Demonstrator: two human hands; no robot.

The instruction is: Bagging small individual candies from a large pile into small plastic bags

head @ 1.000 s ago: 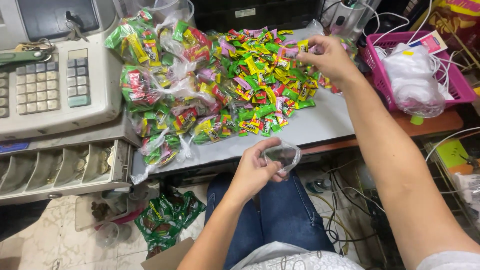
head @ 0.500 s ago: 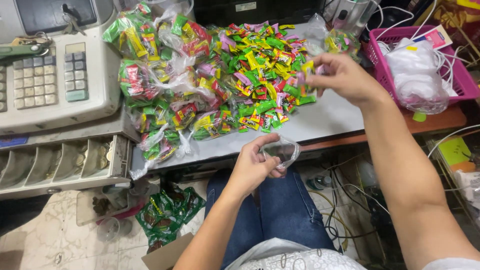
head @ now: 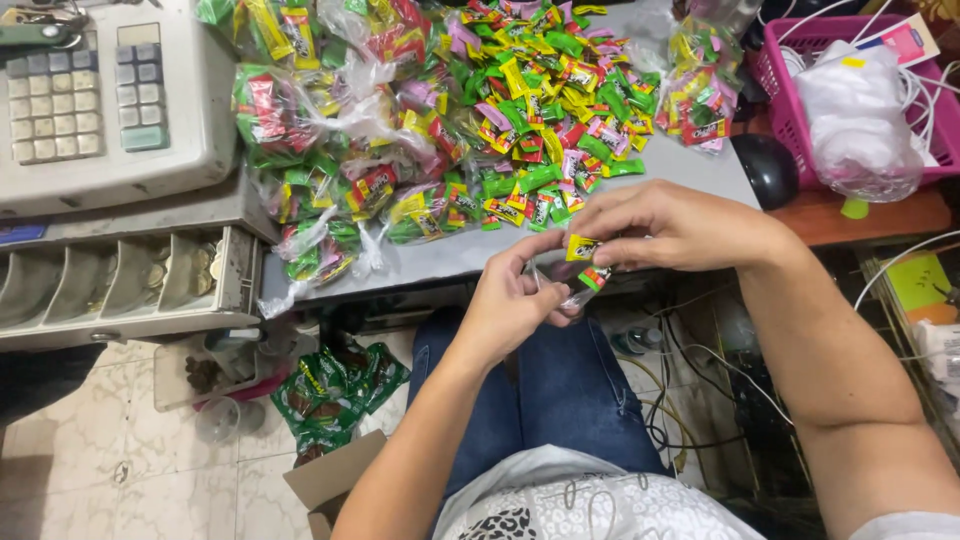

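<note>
Head view: below the table edge (head: 440,262), the left hand (head: 510,310) pinches a small clear bag (head: 572,290) open while the right hand (head: 665,228), fingers closed on wrapped candies (head: 582,247), drops them in; filling seems underway, needing more from the candy pile (head: 540,90).

A small shop counter, seen from the seat behind it.

I am looking down at a beige cash register with grey keys (head: 110,95) in the upper left of the frame, and its open grey coin drawer (head: 130,285) at left centre holds coins in its compartments. Across the top, a grey counter top (head: 690,170) is heaped with loose sweets in green, yellow and pink wrappers (head: 540,110) and clear plastic bags filled with the same sweets (head: 340,150). A pink plastic basket (head: 775,85) stands at upper right, and green packets (head: 335,390) lie on the tiled floor at lower left.
</note>
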